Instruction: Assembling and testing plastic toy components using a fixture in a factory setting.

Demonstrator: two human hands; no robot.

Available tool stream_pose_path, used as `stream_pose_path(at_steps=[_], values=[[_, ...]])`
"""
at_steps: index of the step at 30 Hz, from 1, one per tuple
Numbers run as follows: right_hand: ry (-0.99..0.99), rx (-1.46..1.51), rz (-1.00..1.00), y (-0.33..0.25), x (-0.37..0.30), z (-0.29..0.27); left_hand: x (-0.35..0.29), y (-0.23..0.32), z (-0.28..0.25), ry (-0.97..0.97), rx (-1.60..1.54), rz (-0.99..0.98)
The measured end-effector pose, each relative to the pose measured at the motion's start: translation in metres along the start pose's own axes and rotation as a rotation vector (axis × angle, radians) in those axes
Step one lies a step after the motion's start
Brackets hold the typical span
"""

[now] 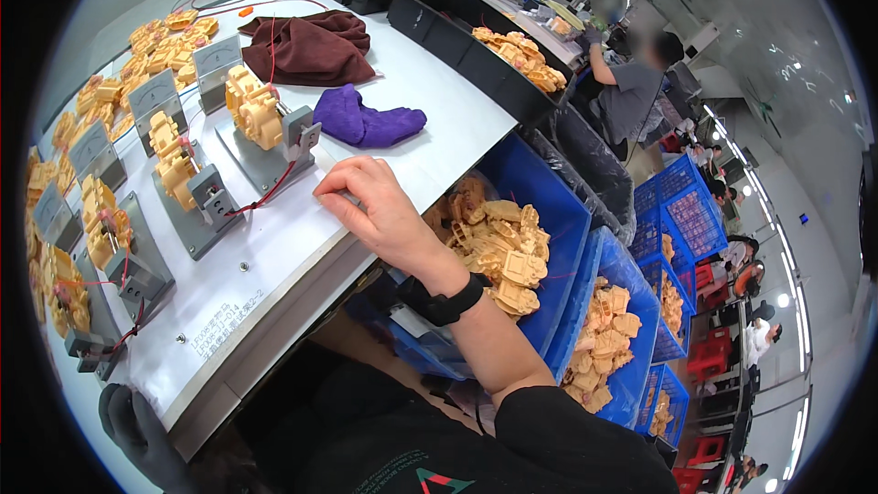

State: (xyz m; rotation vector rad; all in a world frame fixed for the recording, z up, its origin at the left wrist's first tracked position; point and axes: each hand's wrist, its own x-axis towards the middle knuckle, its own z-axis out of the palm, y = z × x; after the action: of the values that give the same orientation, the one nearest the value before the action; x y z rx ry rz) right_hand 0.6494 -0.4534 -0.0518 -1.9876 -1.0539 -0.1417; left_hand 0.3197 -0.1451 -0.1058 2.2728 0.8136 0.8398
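In the head view the right hand rests on the white tabletop, fingers curled and holding nothing, just beside the nearest fixture's yellow gearbox, while the gloved left hand hangs low, its grip unclear.

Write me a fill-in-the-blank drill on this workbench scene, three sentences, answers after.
1. The right hand rests on the white bench, its fingertips beside a grey ____ that holds a yellow part.
2. The cloth nearest that hand is ____ in colour.
3. Below the bench edge, the blue bin holds a heap of ____ plastic parts.

Missing words: fixture; purple; yellow
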Motion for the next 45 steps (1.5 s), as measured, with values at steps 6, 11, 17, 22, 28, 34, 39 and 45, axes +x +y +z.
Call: stream_pose_path(at_steps=[6,11,17,22,28,34,39,45], values=[[-0.003,-0.021,0.006,0.0,-0.001,-0.001,-0.003,0.002,0.006,0.025,-0.02,0.021],[-0.006,-0.031,0.001,0.001,-0.001,-0.002,-0.006,0.0,0.009,0.062,-0.058,-0.006],[0.003,-0.026,-0.002,0.001,-0.001,-0.002,-0.006,-0.005,0.007,0.025,-0.081,-0.053],[0.0,-0.018,-0.002,0.001,0.0,-0.002,-0.006,-0.003,0.007,0.044,-0.069,-0.061],[0.078,0.014,-0.05,0.002,-0.001,0.002,-0.006,-0.005,0.008,0.046,-0.099,-0.06],[0.033,0.005,-0.048,0.006,0.002,0.009,-0.013,0.018,0.007,0.136,0.014,0.033],[0.006,-0.012,0.021,-0.002,-0.003,-0.006,-0.004,0.059,0.02,0.154,-0.068,0.02],[-0.029,0.026,0.051,-0.005,0.0,0.0,-0.004,0.069,0.011,0.18,-0.045,-0.007]])
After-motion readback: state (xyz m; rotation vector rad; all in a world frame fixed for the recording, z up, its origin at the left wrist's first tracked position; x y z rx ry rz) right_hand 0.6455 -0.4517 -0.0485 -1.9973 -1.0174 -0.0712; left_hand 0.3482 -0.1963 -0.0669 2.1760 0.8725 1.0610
